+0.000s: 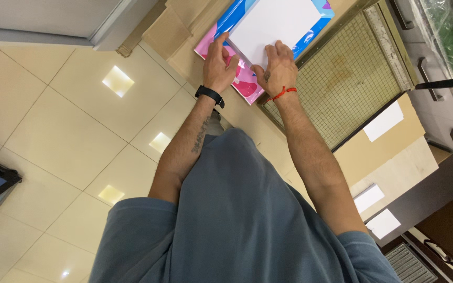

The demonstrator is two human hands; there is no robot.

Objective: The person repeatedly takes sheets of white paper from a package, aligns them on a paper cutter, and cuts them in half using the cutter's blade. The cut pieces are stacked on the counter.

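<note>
- At the near edge of a flat white box [273,23], the left fingers [221,41] lie stretched and slightly spread. They press down where a blue strip of the wrapping paper [245,84] meets the box; they clasp nothing.
- The right fingers [284,51] are curled loosely over the same near edge, tips on the white surface, pinning it rather than gripping it.
- The left hand [219,63], with a black watch [209,96] at the wrist, rests partly on the pink part of the paper. The right hand [278,68], with a red thread [283,93] at the wrist, sits just beside it.
- The box lies on the pink-and-blue paper, which is spread near the table's [184,57] floor-side edge, one pink corner close to a wire-mesh panel [342,78].
- By the look of it, the step in hand is lining the box up on the sheet and holding it flat. Any fold from here would call for one hand to keep the box from sliding.
- Farther out, white labels [384,121] lie on a cardboard surface, and cream floor tiles [53,120] run along the left.
</note>
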